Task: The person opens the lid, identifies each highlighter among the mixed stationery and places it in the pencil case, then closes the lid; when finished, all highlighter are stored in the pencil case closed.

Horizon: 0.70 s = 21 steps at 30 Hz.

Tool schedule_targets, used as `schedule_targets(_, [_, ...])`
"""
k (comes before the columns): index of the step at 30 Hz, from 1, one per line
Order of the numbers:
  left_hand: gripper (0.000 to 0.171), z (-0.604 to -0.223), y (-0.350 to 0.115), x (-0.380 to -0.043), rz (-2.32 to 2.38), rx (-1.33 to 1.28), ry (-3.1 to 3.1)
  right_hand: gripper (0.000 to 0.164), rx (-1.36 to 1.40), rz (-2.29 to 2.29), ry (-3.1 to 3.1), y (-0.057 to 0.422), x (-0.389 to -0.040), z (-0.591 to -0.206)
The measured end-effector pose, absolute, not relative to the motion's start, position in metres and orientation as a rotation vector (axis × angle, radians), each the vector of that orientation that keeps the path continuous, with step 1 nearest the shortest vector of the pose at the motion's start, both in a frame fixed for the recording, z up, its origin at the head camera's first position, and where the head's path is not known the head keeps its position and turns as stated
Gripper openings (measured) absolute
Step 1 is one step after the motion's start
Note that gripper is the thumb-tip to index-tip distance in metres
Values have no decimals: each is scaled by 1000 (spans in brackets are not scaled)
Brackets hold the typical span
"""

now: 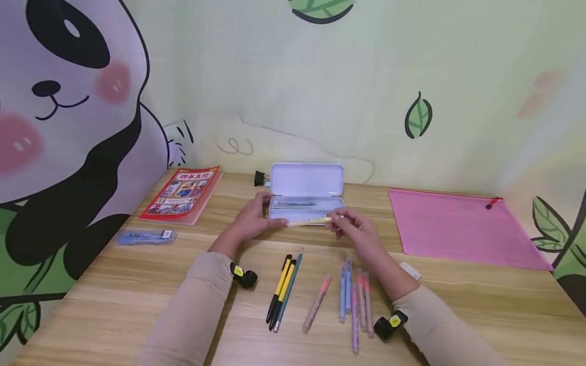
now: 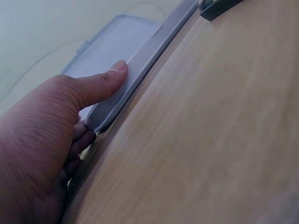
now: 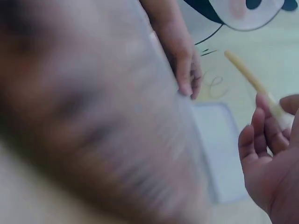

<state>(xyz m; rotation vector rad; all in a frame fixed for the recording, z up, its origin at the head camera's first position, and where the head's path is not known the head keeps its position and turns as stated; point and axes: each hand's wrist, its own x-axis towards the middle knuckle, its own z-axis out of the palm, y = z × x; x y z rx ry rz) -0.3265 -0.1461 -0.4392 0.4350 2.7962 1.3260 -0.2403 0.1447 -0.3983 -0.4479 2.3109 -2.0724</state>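
Note:
An open white pencil case (image 1: 305, 179) stands at the back, its lid raised, with a few slim pens (image 1: 295, 205) lying inside. My left hand (image 1: 251, 218) grips the case's left front corner; in the left wrist view the thumb (image 2: 105, 84) lies along its front wall and the fingers go round the side. My right hand (image 1: 354, 229) pinches a pale yellow marker (image 1: 310, 221) by one end. The marker is held level across the front edge of the case, pointing left. Whether it touches the case I cannot tell.
Nearer lie two yellow-black pens (image 1: 280, 292), a pencil (image 1: 290, 290), and several pink, blue and purple markers (image 1: 317, 303). An eraser (image 1: 410, 270) sits by the right forearm. A red book (image 1: 182, 192) and blue pen pack (image 1: 146, 237) are left, a pink zip pouch (image 1: 462, 229) right.

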Motion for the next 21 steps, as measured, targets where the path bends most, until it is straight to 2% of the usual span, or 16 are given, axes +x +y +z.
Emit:
schedule_targets(11, [99,-440,-146,-322,1337,391,2788,27,-264,-2032,2479,104,-291,-373])
schedule_targets(16, [97,-442,-145,-321,1359,411,2777,28,-243,-1889,2639,105,-308,-386])
schedule_targets(21, [97,-442,-148,-325,1356,438,2790,21,-373,-1752,2832,107,-321,-408])
